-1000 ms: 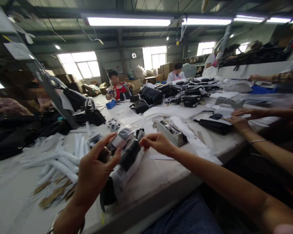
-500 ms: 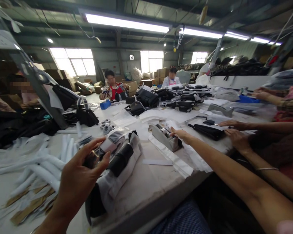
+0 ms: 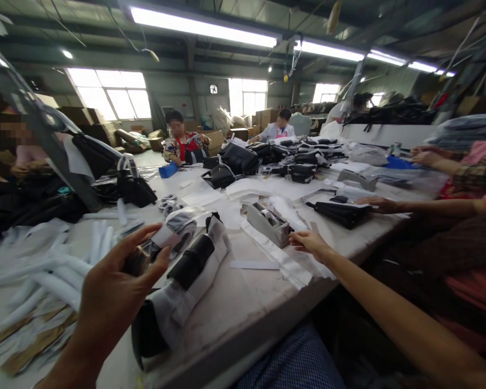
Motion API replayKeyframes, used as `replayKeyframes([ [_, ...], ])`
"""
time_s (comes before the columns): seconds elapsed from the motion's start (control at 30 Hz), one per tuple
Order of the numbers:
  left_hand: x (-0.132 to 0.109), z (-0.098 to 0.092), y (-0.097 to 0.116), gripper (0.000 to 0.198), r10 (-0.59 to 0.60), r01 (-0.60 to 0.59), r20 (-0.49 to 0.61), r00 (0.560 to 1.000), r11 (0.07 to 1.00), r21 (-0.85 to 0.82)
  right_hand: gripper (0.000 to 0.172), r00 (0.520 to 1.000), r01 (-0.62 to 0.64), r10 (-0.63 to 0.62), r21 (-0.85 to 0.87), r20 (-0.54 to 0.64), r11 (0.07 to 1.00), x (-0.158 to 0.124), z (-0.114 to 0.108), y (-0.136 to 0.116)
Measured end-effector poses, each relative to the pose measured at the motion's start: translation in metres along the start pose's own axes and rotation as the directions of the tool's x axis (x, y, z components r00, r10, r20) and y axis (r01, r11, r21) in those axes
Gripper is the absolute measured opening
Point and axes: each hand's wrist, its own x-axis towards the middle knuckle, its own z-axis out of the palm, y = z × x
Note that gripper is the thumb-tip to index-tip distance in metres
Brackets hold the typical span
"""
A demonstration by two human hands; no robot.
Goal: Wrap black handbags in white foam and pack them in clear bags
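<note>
My left hand (image 3: 119,275) is closed around a small wrapped bundle (image 3: 166,233), with a white band, clear shiny plastic and something dark inside. Its exact kind is unclear. Right beside it, a black bag (image 3: 192,262) partly covered in white wrapping lies at a slant on the table; whether the bundle is joined to it cannot be seen. At the front end of a grey tape dispenser (image 3: 267,224), my right hand (image 3: 311,244) is pinched, fingertips together. Anything between those fingertips is too small to make out.
White tubes (image 3: 65,270) and brown paper scraps (image 3: 40,340) lie at left. A white strip (image 3: 255,265) lies near the table edge. Black bags (image 3: 238,159) are heaped further back. At right, a co-worker's hand (image 3: 376,204) touches a black bag (image 3: 340,213).
My right hand has drawn back slightly from the top of the tape dispenser to just off its front end. My left hand keeps its hold on the bundle. The view has shifted a little.
</note>
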Motion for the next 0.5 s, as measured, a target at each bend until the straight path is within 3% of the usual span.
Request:
replayKeyframes([
  [0.13, 0.0, -0.001, -0.002, 0.049, 0.007, -0.006, 0.025, 1.0, 0.999, -0.034, 0.03, 0.996, 0.049, -0.052, -0.04, -0.077, 0.998, -0.006, 0.01, 0.011],
  [0.23, 0.0, 0.0, -0.005, 0.048, -0.003, 0.004, 0.028, 1.0, 0.999, -0.043, 0.038, 0.987, 0.151, -0.152, -0.032, -0.054, 0.988, -0.025, 0.024, -0.005],
  [0.3, -0.001, 0.002, -0.005, 0.047, 0.005, -0.003, 0.026, 1.0, 0.999, -0.051, 0.042, 0.966, 0.258, -0.258, 0.005, 0.03, 0.966, -0.047, 0.042, -0.023],
  [0.4, -0.004, 0.006, -0.004, 0.046, 0.058, -0.054, 0.035, 0.998, 0.993, -0.1, 0.038, 0.877, 0.415, -0.431, 0.114, 0.212, 0.902, -0.09, 0.079, -0.057],
  [0.5, -0.008, 0.011, -0.002, 0.047, 0.125, -0.114, 0.054, 0.991, 0.978, -0.173, 0.032, 0.791, 0.433, -0.5, 0.254, 0.353, 0.865, -0.131, 0.116, -0.088],
])
